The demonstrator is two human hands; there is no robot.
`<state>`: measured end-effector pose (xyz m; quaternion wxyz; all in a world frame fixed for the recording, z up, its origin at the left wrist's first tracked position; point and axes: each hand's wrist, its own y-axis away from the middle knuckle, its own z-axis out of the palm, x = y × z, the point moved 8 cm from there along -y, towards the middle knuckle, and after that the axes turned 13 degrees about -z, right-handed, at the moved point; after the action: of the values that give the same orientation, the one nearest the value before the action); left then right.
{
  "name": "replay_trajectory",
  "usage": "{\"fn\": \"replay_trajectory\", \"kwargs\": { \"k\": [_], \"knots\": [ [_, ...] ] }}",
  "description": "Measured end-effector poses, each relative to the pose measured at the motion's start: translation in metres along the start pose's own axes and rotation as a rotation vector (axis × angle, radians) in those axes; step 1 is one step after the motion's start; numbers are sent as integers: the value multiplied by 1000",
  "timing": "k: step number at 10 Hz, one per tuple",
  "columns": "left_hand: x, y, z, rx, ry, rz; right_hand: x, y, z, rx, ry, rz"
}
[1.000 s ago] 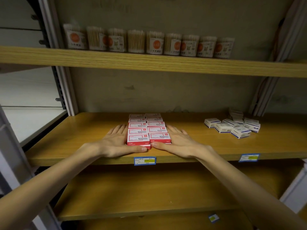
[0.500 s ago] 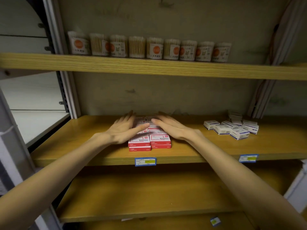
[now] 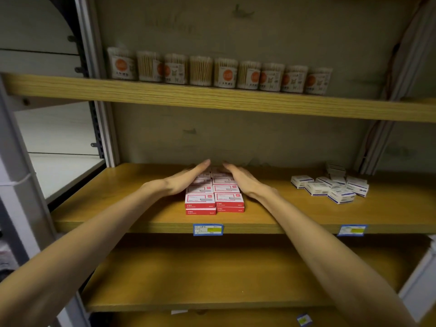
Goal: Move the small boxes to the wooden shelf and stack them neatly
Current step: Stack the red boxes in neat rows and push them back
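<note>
Red-and-white small boxes, stacked in two rows at the centre of the wooden shelf, are being squared between the left hand and right hand, fingers straight and together; next, a gentle inward press is judged needed.

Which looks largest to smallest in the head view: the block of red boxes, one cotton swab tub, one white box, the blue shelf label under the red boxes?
1. block of red boxes
2. cotton swab tub
3. white box and blue shelf label: they look alike, and the label is nearer, so unranked.
</note>
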<state>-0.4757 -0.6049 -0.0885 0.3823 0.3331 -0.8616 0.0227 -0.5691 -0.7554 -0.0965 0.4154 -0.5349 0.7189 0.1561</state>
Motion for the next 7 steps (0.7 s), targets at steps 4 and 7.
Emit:
{"fn": "replay_trajectory", "kwargs": {
  "k": [4, 7],
  "knots": [
    [4, -10, -1, 102, -166, -98, -8, 4, 9, -104, 70, 46],
    [7, -6, 1, 97, -309, -15, -11, 7, 9, -136, 211, -58]
  ]
}}
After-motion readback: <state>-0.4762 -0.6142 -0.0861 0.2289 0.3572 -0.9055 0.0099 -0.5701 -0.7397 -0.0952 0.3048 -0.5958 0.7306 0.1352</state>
